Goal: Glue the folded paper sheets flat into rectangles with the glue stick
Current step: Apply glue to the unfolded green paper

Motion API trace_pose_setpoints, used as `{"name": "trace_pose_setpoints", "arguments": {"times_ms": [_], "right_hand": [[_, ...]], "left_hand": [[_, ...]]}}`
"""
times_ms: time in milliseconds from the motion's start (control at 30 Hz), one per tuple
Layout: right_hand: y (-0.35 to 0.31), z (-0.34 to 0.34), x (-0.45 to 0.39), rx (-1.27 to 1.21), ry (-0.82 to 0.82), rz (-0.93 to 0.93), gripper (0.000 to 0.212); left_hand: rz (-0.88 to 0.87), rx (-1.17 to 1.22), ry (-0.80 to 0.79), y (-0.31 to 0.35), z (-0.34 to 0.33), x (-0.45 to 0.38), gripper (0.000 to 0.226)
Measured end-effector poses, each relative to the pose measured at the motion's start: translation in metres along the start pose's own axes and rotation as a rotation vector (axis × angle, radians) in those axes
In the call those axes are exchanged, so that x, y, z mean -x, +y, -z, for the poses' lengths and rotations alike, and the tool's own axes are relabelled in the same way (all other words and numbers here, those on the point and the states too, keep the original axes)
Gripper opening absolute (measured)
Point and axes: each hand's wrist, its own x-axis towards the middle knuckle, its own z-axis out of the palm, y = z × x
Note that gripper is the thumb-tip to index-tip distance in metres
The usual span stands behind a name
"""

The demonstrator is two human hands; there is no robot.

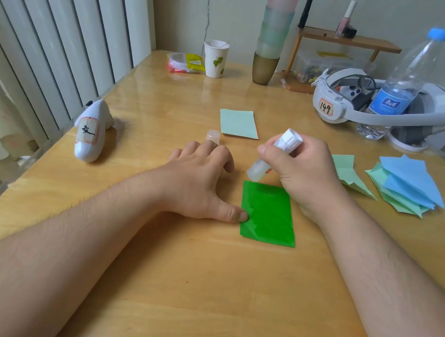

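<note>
I am holding the glue stick [273, 155] in my right hand [301, 171], grip wrapped round its barrel, tip tilting down at the green sheet's [268, 214] 12 o'clock edge. My left hand [199, 182] is pinning the 9 o'clock edge with a flat thumb. Light even strokes should avoid wrinkles. The headset [381, 105] tag reads "149"; the bottle [400, 88] label is probably illegible.

A glossy wooden table [198, 280] stands against a cracked cream wall [225, 4], pale vertical blinds [49, 27] alongside.
</note>
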Motion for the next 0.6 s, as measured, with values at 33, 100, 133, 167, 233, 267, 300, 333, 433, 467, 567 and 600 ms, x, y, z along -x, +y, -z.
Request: {"name": "trace_pose_setpoints", "arguments": {"times_ms": [33,100,133,167,233,267,300,333,433,467,567,600], "right_hand": [[0.0,0.0,0.001,0.028,-0.017,0.001,0.02],[0.0,-0.003,0.004,0.112,-0.088,0.013,0.034],[-0.001,-0.004,0.006,0.167,-0.13,0.025,0.04],[-0.003,-0.005,0.008,0.221,-0.169,0.04,0.044],[-0.006,-0.008,0.012,0.303,-0.232,0.066,0.046],[-0.007,-0.009,0.013,0.325,-0.248,0.079,0.046],[-0.008,-0.01,0.014,0.342,-0.255,0.092,0.044],[-0.009,-0.011,0.014,0.358,-0.255,0.107,0.041],[-0.012,-0.011,0.012,0.411,-0.24,0.125,0.031],[-0.012,-0.012,0.011,0.424,-0.238,0.119,0.03],[-0.012,-0.013,0.009,0.445,-0.22,0.108,0.03],[-0.011,-0.014,0.008,0.449,-0.211,0.106,0.03]], "left_hand": [[0.001,0.0,0.001,0.0,0.0,0.0,0.081],[0.001,-0.005,0.002,0.0,0.0,0.0,0.081],[0.002,-0.008,0.002,0.0,0.0,0.0,0.081],[0.002,-0.012,0.002,0.0,-0.001,0.0,0.08],[0.0,-0.02,0.006,0.001,0.0,0.0,0.078],[-0.002,-0.022,0.007,0.001,0.0,0.0,0.077],[-0.003,-0.024,0.006,0.002,0.0,0.0,0.077],[-0.003,-0.026,0.003,0.002,-0.001,0.001,0.077],[-0.002,-0.029,-0.002,0.003,-0.001,0.001,0.078],[0.0,-0.029,-0.004,0.003,0.0,0.001,0.078],[0.0,-0.027,-0.012,0.003,0.0,0.001,0.078],[-0.001,-0.027,-0.014,0.002,0.0,0.001,0.079]]}}
